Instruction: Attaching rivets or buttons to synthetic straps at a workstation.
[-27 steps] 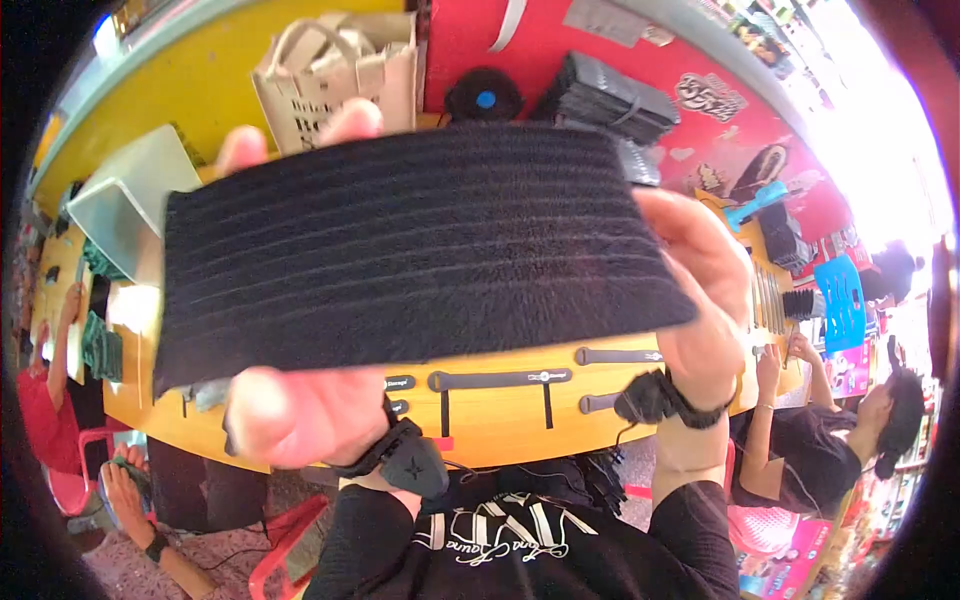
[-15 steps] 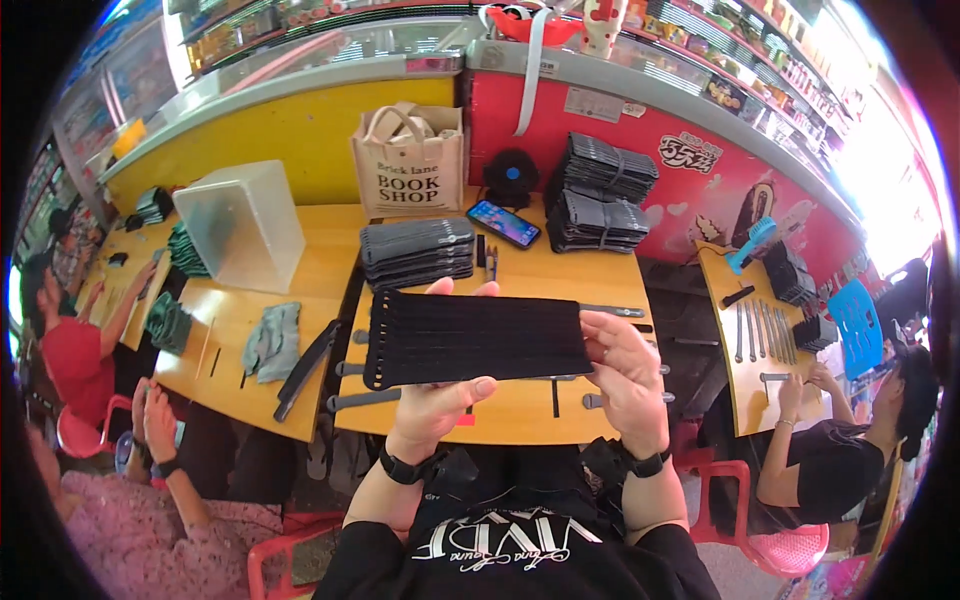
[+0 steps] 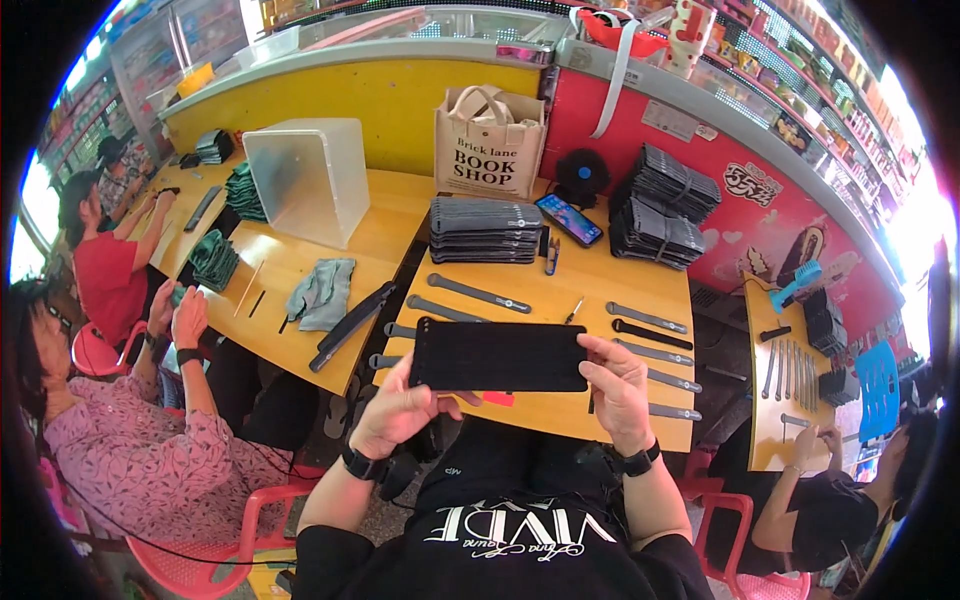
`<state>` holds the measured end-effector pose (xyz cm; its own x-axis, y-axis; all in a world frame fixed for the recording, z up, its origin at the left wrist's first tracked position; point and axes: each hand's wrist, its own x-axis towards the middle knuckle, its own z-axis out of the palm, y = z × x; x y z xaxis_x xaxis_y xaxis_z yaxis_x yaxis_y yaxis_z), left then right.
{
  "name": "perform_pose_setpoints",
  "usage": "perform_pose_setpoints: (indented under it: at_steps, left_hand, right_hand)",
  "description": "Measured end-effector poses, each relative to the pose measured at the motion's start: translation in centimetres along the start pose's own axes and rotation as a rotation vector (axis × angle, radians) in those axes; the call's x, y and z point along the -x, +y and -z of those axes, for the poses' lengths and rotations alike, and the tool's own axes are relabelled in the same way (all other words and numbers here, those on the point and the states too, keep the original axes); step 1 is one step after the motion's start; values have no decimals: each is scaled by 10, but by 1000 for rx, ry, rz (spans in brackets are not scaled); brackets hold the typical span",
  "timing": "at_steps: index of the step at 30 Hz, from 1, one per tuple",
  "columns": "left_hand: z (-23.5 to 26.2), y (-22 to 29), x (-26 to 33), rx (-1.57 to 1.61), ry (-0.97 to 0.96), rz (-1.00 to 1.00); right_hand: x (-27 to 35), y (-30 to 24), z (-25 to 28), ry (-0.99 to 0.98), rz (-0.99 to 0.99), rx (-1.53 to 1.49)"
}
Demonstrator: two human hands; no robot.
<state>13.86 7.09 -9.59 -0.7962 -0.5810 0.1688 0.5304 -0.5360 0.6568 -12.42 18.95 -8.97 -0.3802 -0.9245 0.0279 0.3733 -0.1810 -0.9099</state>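
I hold a flat black rectangular fabric pad [image 3: 498, 356] level above the near edge of a yellow wooden table [image 3: 600, 285]. My left hand [image 3: 395, 412] grips its left end, thumb on the underside. My right hand [image 3: 617, 390] grips its right end. Beyond the pad, several dark grey straps [image 3: 478, 293] lie spread across the tabletop. A neat stack of the same black pads [image 3: 485, 229] stands at the far side of the table.
A tan paper bag [image 3: 490, 140], a phone [image 3: 568, 219] and heaps of black pads [image 3: 660, 210] stand at the back. A frosted plastic box [image 3: 308, 178] and a grey cloth [image 3: 320, 293] sit on the left table. Seated people work at left [image 3: 150, 440] and right [image 3: 830, 510].
The pad was held up close to the camera with its ribbed side showing. Now both hands have lowered it to table height and its plain side faces up.
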Motion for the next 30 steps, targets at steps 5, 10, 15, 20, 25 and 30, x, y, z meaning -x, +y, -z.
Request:
perform_pose_setpoints:
  at_steps: [5,10,15,20,25,30]
  left_hand:
    - [26,18,-28,-274,353,69]
    - [47,56,-76,-545,367,118]
    - [71,89,-161,-748,317,16]
    - [117,90,-217,-827,405,40]
    - [138,91,-230,-900,395,43]
    - [149,87,-236,-909,409,48]
  right_hand:
    - [-33,-7,-7,42,-4,160]
    - [-93,-27,-23,8,83,316]
    - [-191,-23,-8,-15,137,446]
    - [-268,2,5,-11,54,398]
    - [-300,23,15,-40,13,453]
    - [-310,37,22,-76,57,458]
